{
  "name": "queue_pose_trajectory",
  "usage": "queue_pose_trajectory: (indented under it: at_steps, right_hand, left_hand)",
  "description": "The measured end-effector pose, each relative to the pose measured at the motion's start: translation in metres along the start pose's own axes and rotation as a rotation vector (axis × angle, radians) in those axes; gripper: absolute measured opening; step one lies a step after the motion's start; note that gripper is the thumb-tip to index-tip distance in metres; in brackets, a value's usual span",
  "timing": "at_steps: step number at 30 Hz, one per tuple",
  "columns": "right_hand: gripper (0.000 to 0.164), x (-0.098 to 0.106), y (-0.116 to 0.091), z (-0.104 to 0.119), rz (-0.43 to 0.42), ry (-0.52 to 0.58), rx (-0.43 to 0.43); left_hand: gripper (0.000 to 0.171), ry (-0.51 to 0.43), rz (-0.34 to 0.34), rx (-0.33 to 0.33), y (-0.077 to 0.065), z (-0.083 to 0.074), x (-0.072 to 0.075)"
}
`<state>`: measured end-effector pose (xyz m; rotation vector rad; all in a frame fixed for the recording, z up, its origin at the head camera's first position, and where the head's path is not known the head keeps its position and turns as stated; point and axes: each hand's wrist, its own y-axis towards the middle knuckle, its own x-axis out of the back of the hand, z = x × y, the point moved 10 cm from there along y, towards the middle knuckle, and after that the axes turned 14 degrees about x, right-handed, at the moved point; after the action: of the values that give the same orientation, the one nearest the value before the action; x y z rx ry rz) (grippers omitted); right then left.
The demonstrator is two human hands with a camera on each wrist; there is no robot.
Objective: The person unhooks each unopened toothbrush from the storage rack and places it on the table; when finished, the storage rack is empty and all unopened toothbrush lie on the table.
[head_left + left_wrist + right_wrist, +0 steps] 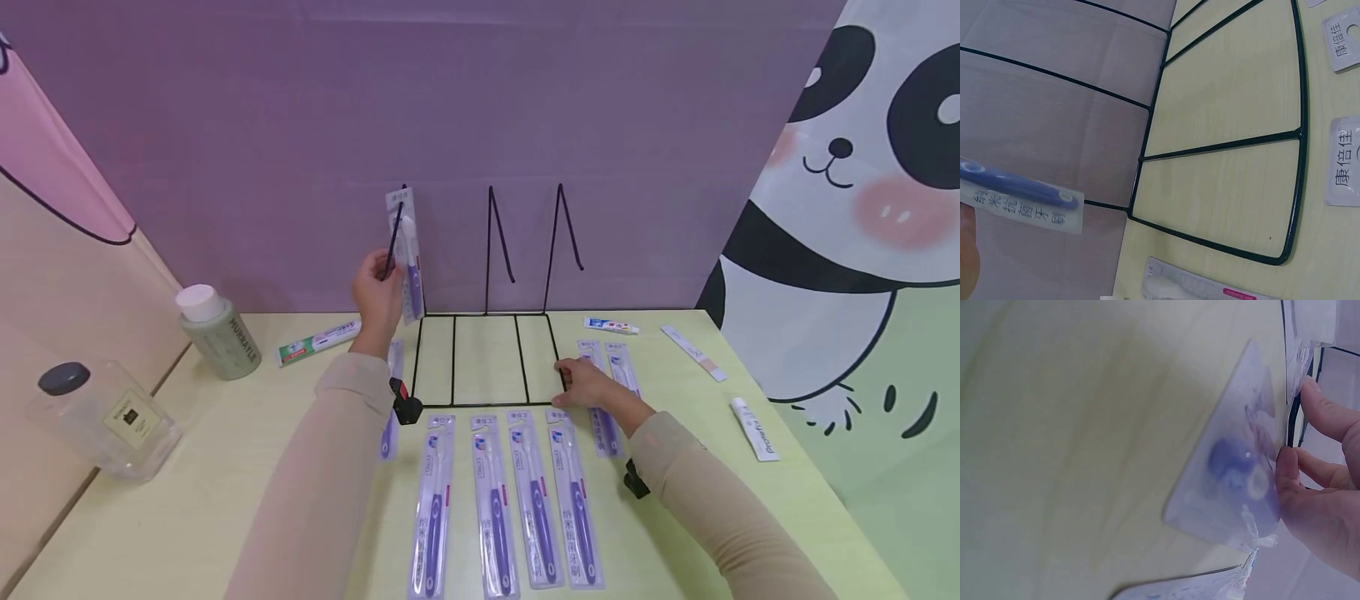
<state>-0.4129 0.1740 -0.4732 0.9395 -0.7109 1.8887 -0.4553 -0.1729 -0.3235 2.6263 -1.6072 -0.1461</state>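
My left hand (pixel 377 293) holds a packaged toothbrush (pixel 414 287) upright at the left hook of a black wire rack (pixel 486 250). The hook's wire crosses in front of the card's top and the fingers. In the left wrist view the purple handle end of this toothbrush (pixel 1016 187) shows, with only part of the hand at the left edge. My right hand (pixel 588 385) pinches the rack's base wire near its front right corner. A toothbrush package (pixel 1229 469) lies just beside those fingers in the right wrist view.
Several packaged toothbrushes (pixel 500 533) lie in front of the rack, others beside it. Left stand a green bottle (pixel 228 342) and a clear bottle (pixel 135 425). A toothpaste box (pixel 318 342) lies back left; small tubes (pixel 753 429) lie right. A purple backdrop (pixel 300 125) rises behind.
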Motion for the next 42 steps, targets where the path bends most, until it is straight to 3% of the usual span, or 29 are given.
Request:
queue_pose_trajectory:
  at_steps: [11, 18, 21, 25, 30, 36, 42]
  right_hand:
    - [0.071, 0.001, -0.001, 0.001, 0.002, 0.009, 0.005]
    - [0.071, 0.0, -0.001, 0.001, 0.001, 0.007, -0.006]
    - [0.071, -0.001, 0.0, 0.002, 0.003, 0.009, -0.002]
    - [0.072, -0.002, 0.001, 0.003, 0.004, 0.016, 0.002]
    - [0.072, 0.0, 0.001, 0.002, 0.004, 0.004, 0.012]
    - [0.072, 0.002, 0.001, 0.0, -0.001, 0.006, 0.013]
    - [0.072, 0.001, 0.001, -0.002, 0.003, 0.002, 0.013]
  left_hand:
    - [0.025, 0.192, 0.147, -0.108, -0.01, -0.017, -0.012]
    - [0.022, 0.294, 0.329, -0.104, -0.026, -0.017, -0.022]
    - [0.023, 0.393, 0.41, -0.092, -0.039, -0.012, -0.017]
    - [0.027, 0.485, 0.483, -0.041, -0.055, 0.003, 0.004]
    - [0.034, 0.482, 0.502, 0.092, -0.068, 0.035, 0.05]
    - [0.038, 0.428, 0.47, 0.303, -0.071, 0.091, 0.098]
    - [0.04, 0.414, 0.415, 0.424, -0.065, 0.133, 0.122]
